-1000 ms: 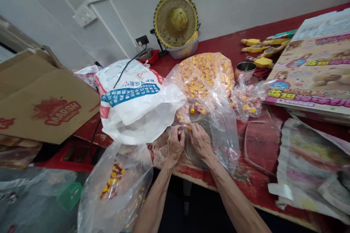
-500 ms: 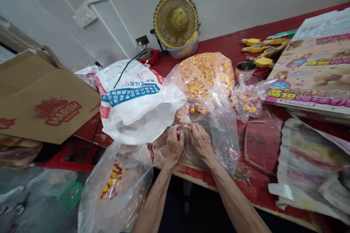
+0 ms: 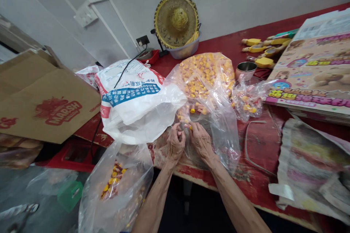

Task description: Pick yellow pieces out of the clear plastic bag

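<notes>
My right hand pinches a small yellow-capped tube with a red-and-white label between thumb and fingers. Just left of it, my left hand is curled closed, and a pinkish bit shows among its fingers, too small to name. Both hands rest low over the mouth of a clear plastic bag. Inside that bag, beyond the hands, lie a great many similar yellow-and-pink pieces. A few loose ones sit close to my fingertips near the bag's opening.
A white printed sack lies to the left. Below it hangs another clear bag holding more pieces. On the red table are a metal cup, a cloth and stacked printed cardboard. A carton stands far left.
My left hand has turned slightly and moved a little to the right, its fingers more curled. The right hand still pinches the yellow-capped tube and has hardly moved.
</notes>
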`<action>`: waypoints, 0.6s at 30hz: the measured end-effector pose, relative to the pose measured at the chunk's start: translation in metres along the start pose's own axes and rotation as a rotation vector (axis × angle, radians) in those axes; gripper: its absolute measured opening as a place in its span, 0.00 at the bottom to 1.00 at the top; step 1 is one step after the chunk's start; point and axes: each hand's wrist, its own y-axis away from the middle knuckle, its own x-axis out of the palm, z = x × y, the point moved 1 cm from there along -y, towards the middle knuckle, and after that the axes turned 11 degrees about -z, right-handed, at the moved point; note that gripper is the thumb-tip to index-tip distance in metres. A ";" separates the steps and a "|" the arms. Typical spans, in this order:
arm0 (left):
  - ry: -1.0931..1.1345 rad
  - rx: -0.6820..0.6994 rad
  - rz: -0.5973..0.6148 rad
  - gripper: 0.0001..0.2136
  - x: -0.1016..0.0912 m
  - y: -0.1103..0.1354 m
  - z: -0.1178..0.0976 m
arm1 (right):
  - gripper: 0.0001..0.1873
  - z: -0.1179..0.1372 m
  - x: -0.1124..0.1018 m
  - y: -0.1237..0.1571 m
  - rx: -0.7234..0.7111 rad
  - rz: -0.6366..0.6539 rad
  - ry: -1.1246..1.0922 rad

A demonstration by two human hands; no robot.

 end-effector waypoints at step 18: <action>0.095 -0.102 0.016 0.16 0.005 -0.001 0.008 | 0.16 -0.004 -0.003 -0.003 0.080 -0.086 -0.092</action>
